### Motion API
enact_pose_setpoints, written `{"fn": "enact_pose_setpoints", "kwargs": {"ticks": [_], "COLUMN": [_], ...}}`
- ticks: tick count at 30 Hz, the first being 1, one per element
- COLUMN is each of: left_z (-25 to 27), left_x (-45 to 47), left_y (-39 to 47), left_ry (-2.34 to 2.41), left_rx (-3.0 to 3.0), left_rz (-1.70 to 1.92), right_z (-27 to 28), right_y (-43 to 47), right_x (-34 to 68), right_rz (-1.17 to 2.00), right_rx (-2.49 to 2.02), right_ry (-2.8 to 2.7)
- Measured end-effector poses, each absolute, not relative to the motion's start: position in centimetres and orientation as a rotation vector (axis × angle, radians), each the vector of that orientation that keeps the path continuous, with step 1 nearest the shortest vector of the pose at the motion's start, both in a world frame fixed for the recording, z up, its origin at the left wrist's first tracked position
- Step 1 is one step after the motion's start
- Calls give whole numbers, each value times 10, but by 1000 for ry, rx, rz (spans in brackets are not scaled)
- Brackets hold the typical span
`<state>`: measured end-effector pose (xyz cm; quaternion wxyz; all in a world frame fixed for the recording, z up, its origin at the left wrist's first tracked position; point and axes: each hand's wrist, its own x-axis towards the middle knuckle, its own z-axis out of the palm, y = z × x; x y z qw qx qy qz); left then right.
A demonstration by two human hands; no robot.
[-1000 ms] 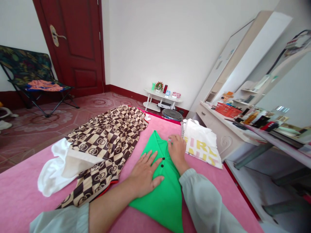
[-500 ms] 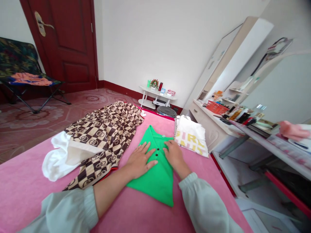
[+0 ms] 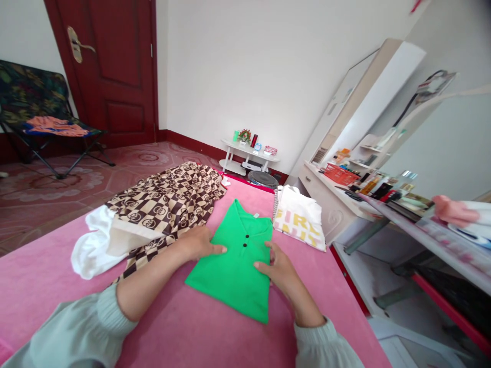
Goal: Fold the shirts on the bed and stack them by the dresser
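A folded green shirt (image 3: 233, 276) with two dark buttons below its V-neck lies on the pink bed cover (image 3: 215, 332). At its left edge is my left hand (image 3: 197, 243), thumb on top of the cloth and fingers curled over the side, partly hidden. My right hand (image 3: 282, 268) pinches the opposite edge, its thumb resting on the fabric. Left of the shirt spreads a brown-and-beige checkered garment (image 3: 164, 197) with white cloth (image 3: 92, 250) beside it. A folded white T-shirt (image 3: 301, 217) with yellow and pink lettering lies to the right.
A dressing table (image 3: 345, 204) with bottles and a red basket (image 3: 339, 174) stands along the right side. Beyond the bed are a low white shelf (image 3: 232, 166) and a round dark object (image 3: 263, 179). A folding chair (image 3: 57, 128) holding clothing stands near the red door (image 3: 123, 76).
Both hands have moved from lying flat on the upper part of the green shirt out to its side edges. The shirt now looks wider at the neckline and shoulders.
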<state>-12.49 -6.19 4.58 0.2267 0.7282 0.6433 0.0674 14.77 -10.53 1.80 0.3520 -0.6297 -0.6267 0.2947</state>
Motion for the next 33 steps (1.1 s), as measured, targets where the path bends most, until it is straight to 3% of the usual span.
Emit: {"fn": "enact_pose_setpoints", "kwargs": {"ticks": [3, 9, 14, 19, 24, 28, 33], "left_z": [40, 44, 54, 46, 23, 3, 1], "left_x": [-130, -93, -61, -50, -59, -71, -70], "left_y": [-56, -77, -125, -135, -99, -76, -76], "left_ry": [1593, 1095, 664, 655, 898, 1075, 1156], "left_rx": [1996, 2059, 2165, 2047, 1695, 1863, 1977], "left_rz": [259, 876, 740, 782, 1036, 1022, 868], "right_z": [8, 10, 20, 14, 27, 72, 148], "right_y": [-103, -105, -111, -108, -112, -114, -69], "right_x": [146, 129, 116, 120, 123, 143, 206], "right_rz": [907, 803, 718, 863, 717, 609, 144], "right_rx": [-1520, -1399, -1449, -1347, -1377, -1382, -1418], "right_ry": [-1506, -1448, -1459, -1450, -1404, -1459, -1647]}}
